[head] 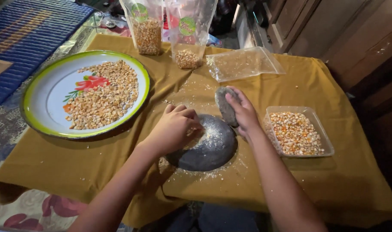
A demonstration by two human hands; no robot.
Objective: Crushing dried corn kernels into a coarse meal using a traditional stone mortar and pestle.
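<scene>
Right hand [244,112] gripping grinding stone [225,105], left hand [173,129] curled on stone slab [213,150]

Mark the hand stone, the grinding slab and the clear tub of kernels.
hand stone [224,104], head view, on its grey upper face above the right hand's fingers.
grinding slab [217,148], head view, on its bare dark right part.
clear tub [329,146], head view, on its right rim.

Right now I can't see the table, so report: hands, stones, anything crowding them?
Left hand gathering crushed grain on round dark grinding stone. Right hand grips grey oval hand stone. Clear plastic tub of corn kernels close beside.
</scene>
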